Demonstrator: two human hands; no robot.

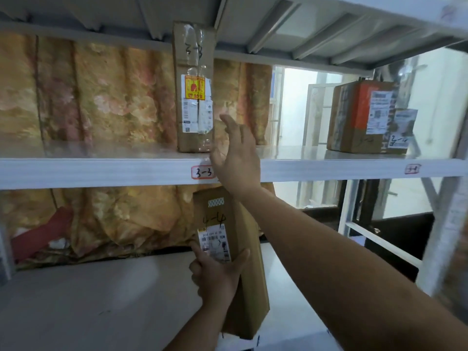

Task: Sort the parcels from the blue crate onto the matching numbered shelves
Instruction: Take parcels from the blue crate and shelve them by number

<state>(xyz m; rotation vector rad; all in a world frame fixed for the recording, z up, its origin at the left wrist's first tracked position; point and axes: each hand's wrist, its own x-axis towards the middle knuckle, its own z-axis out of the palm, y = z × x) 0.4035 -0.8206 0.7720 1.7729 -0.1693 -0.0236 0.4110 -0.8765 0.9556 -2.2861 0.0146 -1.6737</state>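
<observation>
A tall brown parcel marked "3-3" stands upright on the white shelf, just above the shelf tag "3-3". My right hand is open beside its lower right corner, fingers spread, not gripping it. My left hand is shut on a long brown parcel marked "4-4", held upright in front of the lower shelf. The blue crate is out of view.
Another box with an orange panel, marked "3-4", sits on the same shelf at the right, above a second tag. A floral curtain hangs behind the shelves. A white upright post stands at the right.
</observation>
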